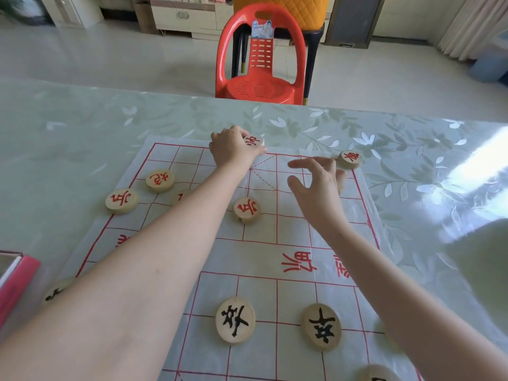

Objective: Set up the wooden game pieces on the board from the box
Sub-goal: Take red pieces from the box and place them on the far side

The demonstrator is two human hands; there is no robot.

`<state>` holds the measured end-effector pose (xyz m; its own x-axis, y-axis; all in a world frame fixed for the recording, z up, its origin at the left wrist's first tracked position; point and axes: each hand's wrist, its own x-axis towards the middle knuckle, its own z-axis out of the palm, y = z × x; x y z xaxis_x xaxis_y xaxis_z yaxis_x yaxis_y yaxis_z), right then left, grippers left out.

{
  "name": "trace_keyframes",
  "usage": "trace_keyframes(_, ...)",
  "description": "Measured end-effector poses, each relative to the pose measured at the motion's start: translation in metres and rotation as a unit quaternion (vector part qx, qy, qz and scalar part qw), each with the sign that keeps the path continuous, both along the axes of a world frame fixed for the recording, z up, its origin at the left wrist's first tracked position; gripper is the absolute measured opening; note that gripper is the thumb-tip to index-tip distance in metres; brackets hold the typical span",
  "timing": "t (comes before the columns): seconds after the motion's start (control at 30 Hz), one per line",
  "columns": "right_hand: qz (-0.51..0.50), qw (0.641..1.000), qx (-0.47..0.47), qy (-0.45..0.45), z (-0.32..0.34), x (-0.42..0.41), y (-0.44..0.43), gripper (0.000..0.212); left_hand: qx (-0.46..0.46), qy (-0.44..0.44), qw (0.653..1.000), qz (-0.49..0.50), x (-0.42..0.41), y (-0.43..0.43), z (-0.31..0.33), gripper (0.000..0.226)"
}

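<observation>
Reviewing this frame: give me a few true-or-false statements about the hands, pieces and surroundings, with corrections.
1. The left hand grips a red-marked piece at the far edge of the board. True.
2. The right hand also holds a piece. False: its fingers are spread, holding nothing.
3. A black-marked piece lies on the board between the forearms. True.
4. A blue chair stands beyond the table. False: the chair is red.
5. The corner piece near the right hand bears a black character. False: it is red.
</observation>
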<state>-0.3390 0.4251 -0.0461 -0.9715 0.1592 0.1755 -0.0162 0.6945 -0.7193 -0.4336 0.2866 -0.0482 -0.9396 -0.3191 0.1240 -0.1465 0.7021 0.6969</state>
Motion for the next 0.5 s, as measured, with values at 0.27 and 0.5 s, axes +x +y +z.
trace_keyframes(0.27,0.025,1.000,-0.006,-0.014,0.000,0.009,-0.019,0.027,-0.070,-0.037,0.997,0.002,0.002,-0.008,-0.009,0.069)
trace_keyframes(0.5,0.049,0.997,-0.033,-0.039,0.013,0.023,-0.031,0.029,0.001,0.031,0.999,0.024,0.032,-0.040,0.015,0.051)
